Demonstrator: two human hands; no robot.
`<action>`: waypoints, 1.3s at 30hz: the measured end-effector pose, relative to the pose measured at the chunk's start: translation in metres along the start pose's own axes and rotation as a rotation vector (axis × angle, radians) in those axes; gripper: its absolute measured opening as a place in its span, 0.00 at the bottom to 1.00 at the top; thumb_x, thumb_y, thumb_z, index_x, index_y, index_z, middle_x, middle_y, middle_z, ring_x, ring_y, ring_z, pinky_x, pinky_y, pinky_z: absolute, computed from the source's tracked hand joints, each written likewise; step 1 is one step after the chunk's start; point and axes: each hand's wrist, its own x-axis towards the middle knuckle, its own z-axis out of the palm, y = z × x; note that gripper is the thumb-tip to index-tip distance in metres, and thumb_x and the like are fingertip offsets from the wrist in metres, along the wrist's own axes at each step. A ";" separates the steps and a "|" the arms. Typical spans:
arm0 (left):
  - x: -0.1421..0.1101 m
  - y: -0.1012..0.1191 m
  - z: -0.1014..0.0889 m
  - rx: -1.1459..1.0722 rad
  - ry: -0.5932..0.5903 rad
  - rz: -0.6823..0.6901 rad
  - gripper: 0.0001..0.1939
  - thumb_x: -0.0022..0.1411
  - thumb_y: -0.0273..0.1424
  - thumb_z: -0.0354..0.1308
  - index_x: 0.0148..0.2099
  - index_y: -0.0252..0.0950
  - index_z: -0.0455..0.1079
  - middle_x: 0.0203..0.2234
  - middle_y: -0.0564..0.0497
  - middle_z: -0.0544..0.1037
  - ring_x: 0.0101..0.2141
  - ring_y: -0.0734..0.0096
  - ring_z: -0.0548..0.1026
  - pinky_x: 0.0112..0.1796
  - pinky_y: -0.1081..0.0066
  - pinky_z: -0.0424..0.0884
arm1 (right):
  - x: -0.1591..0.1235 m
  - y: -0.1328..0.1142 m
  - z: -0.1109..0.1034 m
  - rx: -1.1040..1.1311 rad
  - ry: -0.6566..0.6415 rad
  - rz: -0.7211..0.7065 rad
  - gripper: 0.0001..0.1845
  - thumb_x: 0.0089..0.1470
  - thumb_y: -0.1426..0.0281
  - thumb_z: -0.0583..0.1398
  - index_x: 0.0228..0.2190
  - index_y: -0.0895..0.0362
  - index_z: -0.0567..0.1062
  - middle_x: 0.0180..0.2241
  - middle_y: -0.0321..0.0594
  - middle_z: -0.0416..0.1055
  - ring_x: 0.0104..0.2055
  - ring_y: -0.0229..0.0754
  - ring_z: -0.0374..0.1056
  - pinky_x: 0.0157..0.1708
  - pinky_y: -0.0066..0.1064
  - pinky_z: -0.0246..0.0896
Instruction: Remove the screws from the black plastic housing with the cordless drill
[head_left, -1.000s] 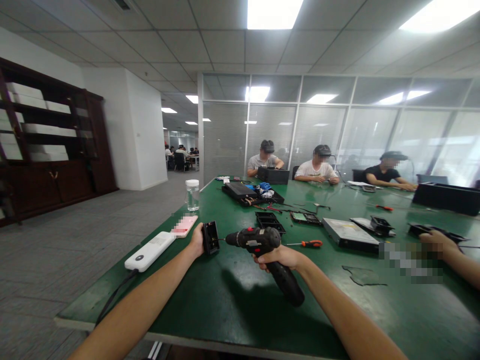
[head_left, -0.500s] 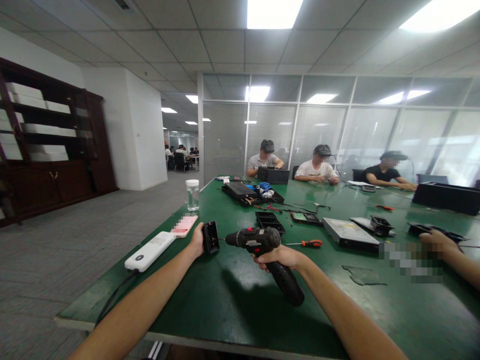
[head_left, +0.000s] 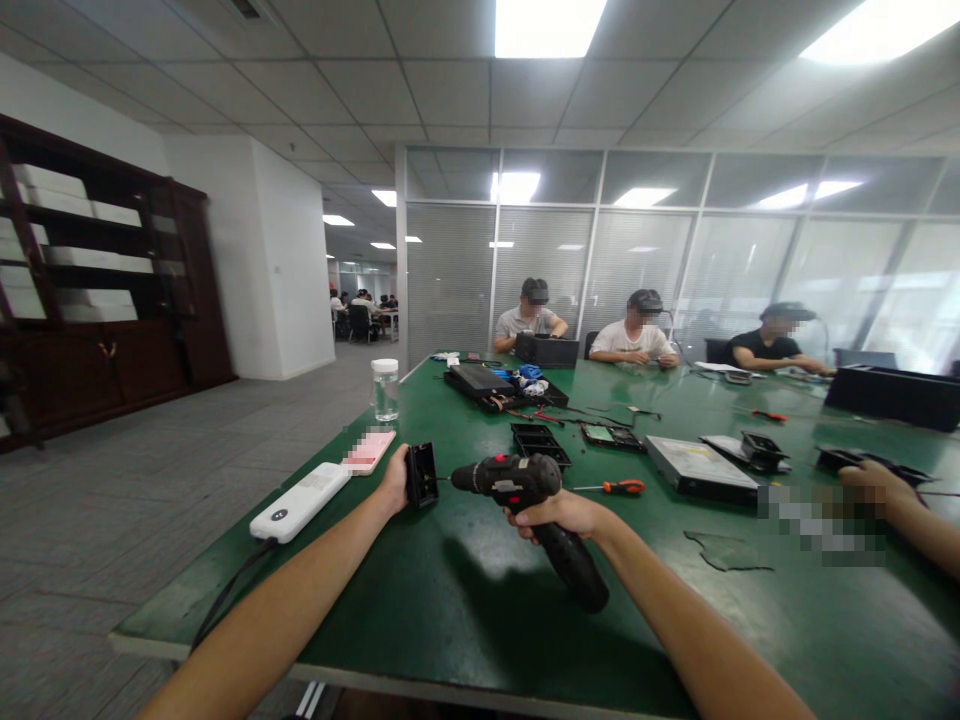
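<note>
My left hand (head_left: 393, 484) is closed around the side of a small black plastic box (head_left: 422, 476), held upright with its hollow side turned right. In my right hand (head_left: 559, 514) is a black cordless drill (head_left: 517, 478), gripped by its handle. The drill's thin bit points left at the box's hollow side; whether the tip touches anything inside I cannot tell. Just behind the drill lie a black two-compartment frame (head_left: 540, 446) and a screwdriver with an orange and black handle (head_left: 622, 488).
The green table (head_left: 360, 620) also bears a white power bank (head_left: 300, 502), a pink phone (head_left: 369, 452), a clear jar (head_left: 385, 390), a silver disc drive (head_left: 701, 470) and a green circuit board (head_left: 609, 436). A co-worker's hand (head_left: 877, 488) reaches in at right. Several people sit across the table.
</note>
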 end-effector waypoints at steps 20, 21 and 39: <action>-0.004 0.001 0.003 0.008 0.010 -0.004 0.15 0.45 0.41 0.44 0.23 0.34 0.62 0.14 0.51 0.66 0.16 0.70 0.65 0.19 0.70 0.61 | 0.001 0.002 -0.002 -0.008 0.011 0.003 0.20 0.34 0.70 0.60 0.34 0.63 0.65 0.23 0.37 0.61 0.24 0.32 0.59 0.24 0.26 0.55; -0.004 0.001 0.003 0.008 0.007 -0.001 0.16 0.45 0.42 0.45 0.23 0.34 0.62 0.14 0.51 0.66 0.16 0.70 0.65 0.19 0.70 0.61 | 0.001 0.002 -0.002 -0.010 0.011 0.001 0.20 0.35 0.70 0.60 0.34 0.63 0.65 0.23 0.37 0.61 0.24 0.32 0.59 0.24 0.26 0.55; 0.002 -0.001 -0.002 0.023 -0.037 0.020 0.16 0.44 0.42 0.45 0.23 0.33 0.62 0.15 0.50 0.67 0.17 0.69 0.66 0.19 0.70 0.62 | 0.001 0.002 -0.002 -0.012 -0.008 -0.019 0.19 0.37 0.71 0.59 0.35 0.63 0.64 0.23 0.38 0.61 0.24 0.33 0.59 0.24 0.26 0.55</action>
